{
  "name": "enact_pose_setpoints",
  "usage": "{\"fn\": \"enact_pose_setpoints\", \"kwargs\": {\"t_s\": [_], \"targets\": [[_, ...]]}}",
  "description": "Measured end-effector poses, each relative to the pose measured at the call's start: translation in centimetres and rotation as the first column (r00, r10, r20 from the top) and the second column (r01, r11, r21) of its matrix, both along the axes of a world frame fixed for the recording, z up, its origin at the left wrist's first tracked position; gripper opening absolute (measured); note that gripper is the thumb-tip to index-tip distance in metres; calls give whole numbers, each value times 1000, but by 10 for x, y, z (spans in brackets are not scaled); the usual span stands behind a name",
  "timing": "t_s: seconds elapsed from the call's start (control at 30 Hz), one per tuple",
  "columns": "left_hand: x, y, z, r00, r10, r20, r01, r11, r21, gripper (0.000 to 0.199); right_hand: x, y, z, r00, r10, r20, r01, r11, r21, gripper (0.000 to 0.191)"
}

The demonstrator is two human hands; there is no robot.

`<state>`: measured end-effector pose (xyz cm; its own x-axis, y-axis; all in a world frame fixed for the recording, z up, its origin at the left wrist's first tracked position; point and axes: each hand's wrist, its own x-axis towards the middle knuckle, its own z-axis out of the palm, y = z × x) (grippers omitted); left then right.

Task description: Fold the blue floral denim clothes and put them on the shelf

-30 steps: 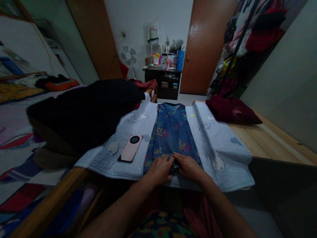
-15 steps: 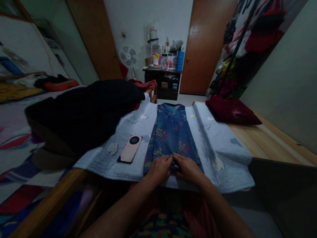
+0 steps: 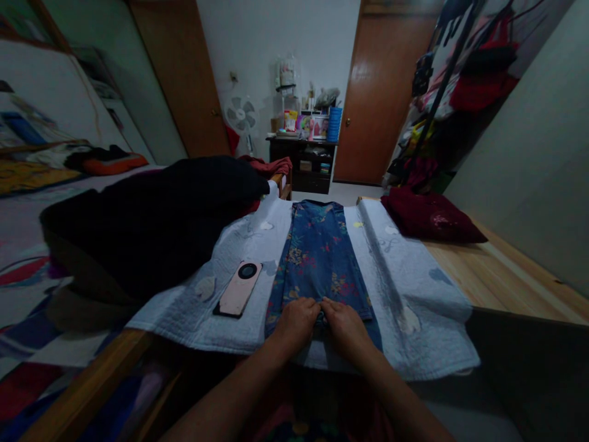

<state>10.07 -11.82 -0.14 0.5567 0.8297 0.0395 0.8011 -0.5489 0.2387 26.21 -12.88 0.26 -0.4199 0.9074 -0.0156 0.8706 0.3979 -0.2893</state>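
Observation:
A blue floral garment (image 3: 317, 252), folded into a long panel, lies flat on a pale quilted cloth (image 3: 405, 276), its collar end at the far side. At its near edge my left hand (image 3: 298, 320) and my right hand (image 3: 343, 322) meet side by side, fingers curled onto the fabric. Both hands are closed on this hem, thumbs close together, with a small dark bit of cloth between them. Left of the garment rests a pink phone (image 3: 240, 290), its round black camera facing up.
A large dark cloth heap (image 3: 156, 215) covers the bed at left. The maroon cushion (image 3: 430, 215) sits on a wooden board (image 3: 501, 270) at right. Behind stand a fan (image 3: 242, 115), a dark cabinet (image 3: 301, 178) and a brown door (image 3: 368, 98). Clothes hang at upper right.
The view has tilted up slightly, so everything sits lower. My right-hand fingers have drawn in closer to my left at the garment's near edge. Garment and phone stay put on the quilt.

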Motion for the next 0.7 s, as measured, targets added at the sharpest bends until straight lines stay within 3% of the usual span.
{"fn": "enact_pose_setpoints", "kwargs": {"t_s": [0.17,0.53,0.7], "targets": [[-4,9,11,999,10,-37,-12,997,-70,27,-8,4,-5,997,-62,41,59,996,70,35],[-11,27,21,1000,-1,0,1,990,-142,21,-1,21,-7,999,45,29,-47,994,95,21],[-13,35,27,999,-37,-12,34,986,-164,22,-1,29,2,997,73,33,-75,996,54,20]]}}
